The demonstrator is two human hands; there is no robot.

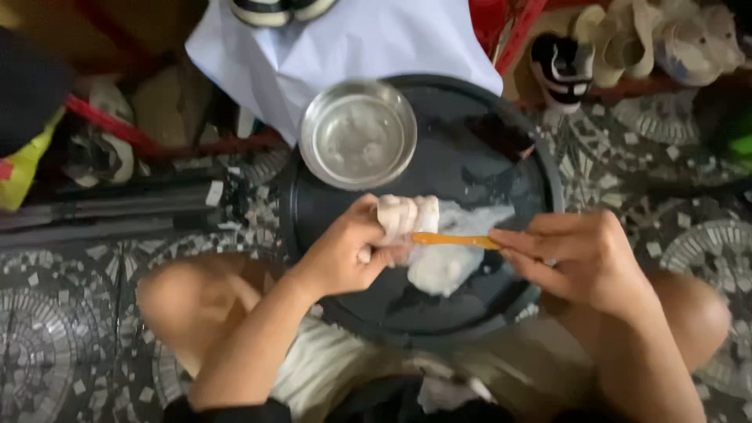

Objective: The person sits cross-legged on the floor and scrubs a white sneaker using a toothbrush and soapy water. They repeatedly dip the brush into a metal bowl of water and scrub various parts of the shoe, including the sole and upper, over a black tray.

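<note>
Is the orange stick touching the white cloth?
Touching. The head view shows the orange stick, held by the right hand, lying across the white cloth gripped in the left hand.

The left hand (348,251) grips a white shoe (435,243) over a round black tray (501,168), while the right hand (583,254) pinches an orange brush (454,240) laid across it. A steel bowl (358,133) of water stands on the tray's far edge, just beside a white cloth (345,39). Bare knees flank the tray on a patterned mosaic floor (55,313), with more shoes (650,39) on a red rack (509,31) beyond.
</note>
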